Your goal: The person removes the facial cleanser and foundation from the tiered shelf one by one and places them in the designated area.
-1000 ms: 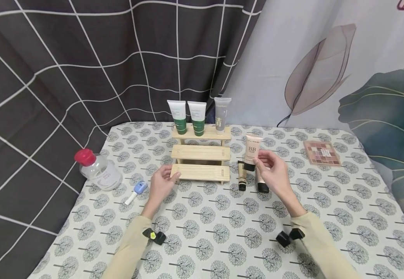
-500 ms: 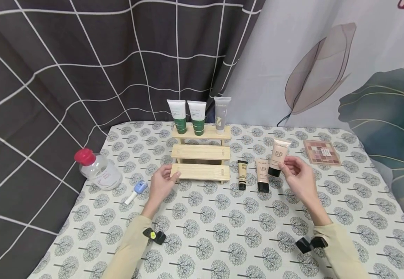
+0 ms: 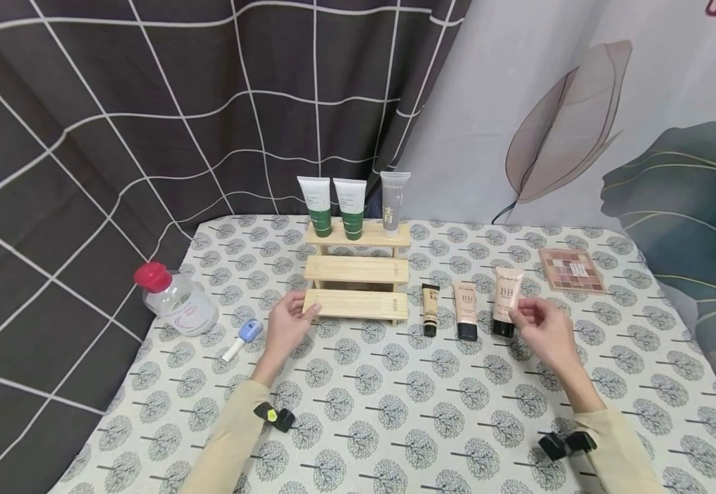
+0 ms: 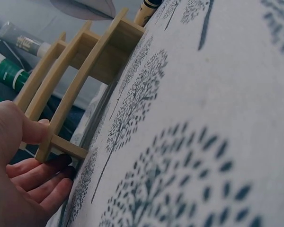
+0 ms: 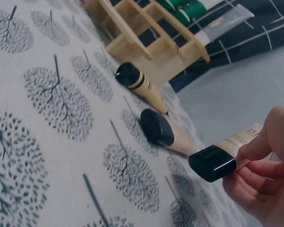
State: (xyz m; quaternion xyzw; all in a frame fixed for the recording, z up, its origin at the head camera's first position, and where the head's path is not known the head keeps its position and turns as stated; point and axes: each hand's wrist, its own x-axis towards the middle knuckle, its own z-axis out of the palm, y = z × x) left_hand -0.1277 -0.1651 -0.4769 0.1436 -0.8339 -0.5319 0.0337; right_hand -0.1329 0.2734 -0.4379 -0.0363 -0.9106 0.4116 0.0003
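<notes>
My right hand [image 3: 547,328] pinches a pale pink BB cream tube [image 3: 508,293] by its side, black cap down. In the right wrist view the thumb lies along this tube just above its cap [image 5: 212,163]; whether the cap touches the cloth is hard to tell. A second BB cream tube [image 3: 465,303] and a small gold tube [image 3: 430,302] lie to its left. With thumb above and fingers below, my left hand [image 3: 286,326] grips the left end of the lowest step of a three-step wooden stand [image 3: 358,303]. Two green-and-white tubes [image 3: 351,206] and a grey tube [image 3: 393,203] stand on its top step.
A clear bottle with a red pump top [image 3: 180,302] stands at the left, beside a small blue-and-white item [image 3: 244,339]. An eyeshadow palette [image 3: 572,269] lies at the right on the tree-patterned cloth [image 3: 395,439]. Curtains hang behind the table.
My right hand has carried the BB cream tube from above the other tubes rightward and down, to the right of the second BB tube. The left hand keeps its grip on the stand.
</notes>
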